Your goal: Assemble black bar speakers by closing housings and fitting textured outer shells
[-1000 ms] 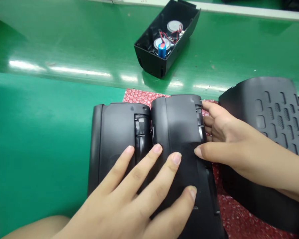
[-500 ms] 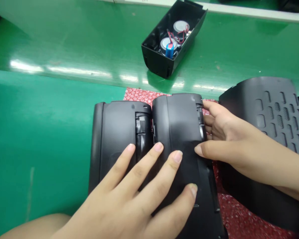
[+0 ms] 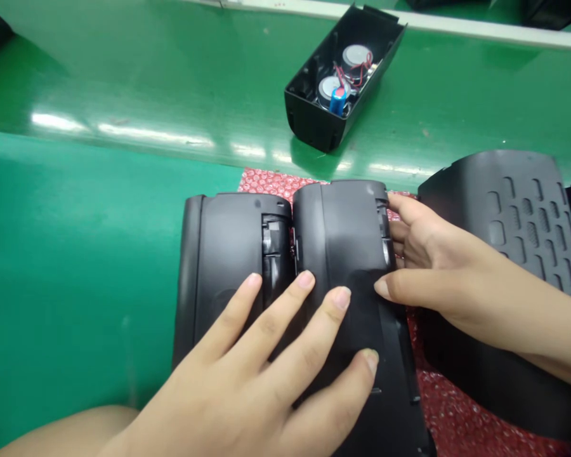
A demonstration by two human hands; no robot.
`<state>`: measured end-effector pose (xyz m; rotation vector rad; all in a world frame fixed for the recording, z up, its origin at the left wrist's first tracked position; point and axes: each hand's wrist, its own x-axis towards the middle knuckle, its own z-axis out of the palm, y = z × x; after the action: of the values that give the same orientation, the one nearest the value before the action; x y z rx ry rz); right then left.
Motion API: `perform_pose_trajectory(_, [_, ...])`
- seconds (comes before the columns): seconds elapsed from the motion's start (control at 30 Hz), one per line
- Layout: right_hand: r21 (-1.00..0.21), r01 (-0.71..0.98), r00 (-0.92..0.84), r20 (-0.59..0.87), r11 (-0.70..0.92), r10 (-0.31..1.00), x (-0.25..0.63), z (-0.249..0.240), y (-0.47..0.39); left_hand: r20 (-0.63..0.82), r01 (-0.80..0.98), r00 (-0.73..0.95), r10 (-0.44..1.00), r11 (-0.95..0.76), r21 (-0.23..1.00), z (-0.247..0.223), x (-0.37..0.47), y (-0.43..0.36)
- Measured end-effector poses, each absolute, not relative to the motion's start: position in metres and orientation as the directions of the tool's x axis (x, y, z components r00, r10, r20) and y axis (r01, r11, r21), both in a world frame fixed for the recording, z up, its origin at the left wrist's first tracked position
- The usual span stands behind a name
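Two black plastic speaker housings lie side by side in front of me, a left housing point(image 3: 233, 247) and a right housing point(image 3: 349, 222). My left hand point(image 3: 261, 374) is spread over both, fingers apart, its fingertips resting across their top faces. My right hand point(image 3: 438, 260) grips the right housing by its far right edge, thumb on the top face and fingers curled round the side. The tips of those fingers are partly hidden behind the edge. Each housing shows a slotted recess along its right side.
Red bubble wrap point(image 3: 271, 181) lies beneath the housings. To the right stands a black housing with a slotted grille point(image 3: 528, 216). An open black shell point(image 3: 314, 124) holding two round speakers point(image 3: 356, 57), red wires and a blue cylinder point(image 3: 337, 101) sits on the green surface point(image 3: 147, 82) beyond.
The view has shifted slightly, so the open shell appears a little further right and lower. Both hands keep the same hold on the housings.
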<state>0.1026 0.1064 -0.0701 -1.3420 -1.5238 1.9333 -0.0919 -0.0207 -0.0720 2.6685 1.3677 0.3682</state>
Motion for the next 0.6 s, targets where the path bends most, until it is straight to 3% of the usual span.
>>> perform_pose_trajectory(0.2, [-0.908,0.226,-0.529,-0.418,-0.352,0.739,0.105,-0.075,0.107,0.282,0.785,0.535,0.796,-0.592,0.182,-0.084,-0.089,-0.022])
perform_pose_trajectory(0.6, [-0.901,0.217,-0.484,-0.433,-0.375,0.760,0.104,-0.079,0.107,0.292,0.782,0.538,0.791,-0.597,0.178,-0.086,-0.090,-0.022])
